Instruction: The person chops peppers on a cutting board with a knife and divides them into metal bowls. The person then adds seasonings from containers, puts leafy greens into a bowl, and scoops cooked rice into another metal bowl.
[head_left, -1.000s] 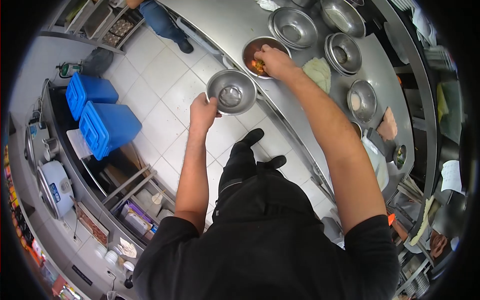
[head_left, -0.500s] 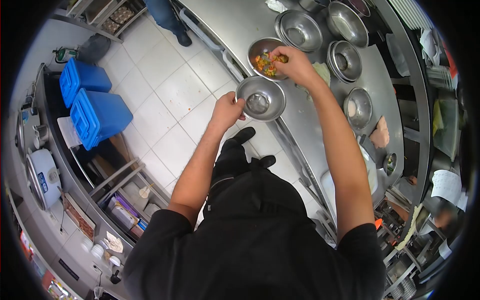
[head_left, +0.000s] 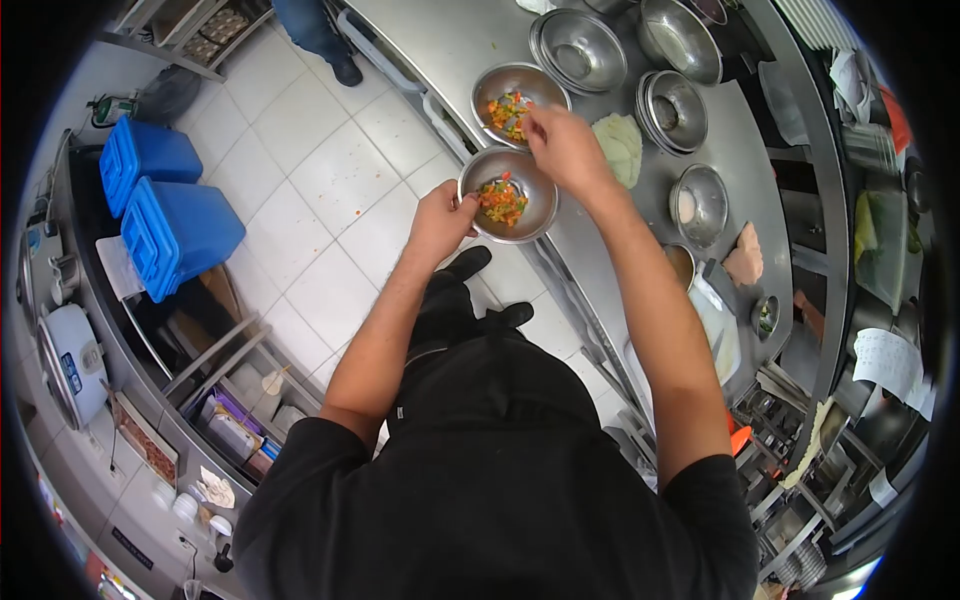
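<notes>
My left hand (head_left: 447, 220) grips the rim of a steel bowl (head_left: 537, 190), held at the counter's edge. Chopped vegetables (head_left: 502, 203), orange, red and green, lie inside it. Just behind, a second steel bowl (head_left: 483, 84) stands on the counter with more chopped vegetables (head_left: 507, 112). My right hand (head_left: 563, 148) is over the right side of that second bowl, its fingers bent together; whether anything is between them is too small to tell. A pale green cloth (head_left: 620, 150) lies right of my right hand.
Stacked steel bowls (head_left: 578, 52) stand at the back of the steel counter (head_left: 610, 222), with more bowls (head_left: 672, 112) to the right. A bowl with a pale item (head_left: 700, 205) is farther right. Blue bins (head_left: 185, 235) stand at left. Another person's leg (head_left: 318, 38) shows at the top.
Chopped vegetables now lie in the bowl in my left hand, which was empty before. My right hand has moved from inside the counter bowl toward its near right rim.
</notes>
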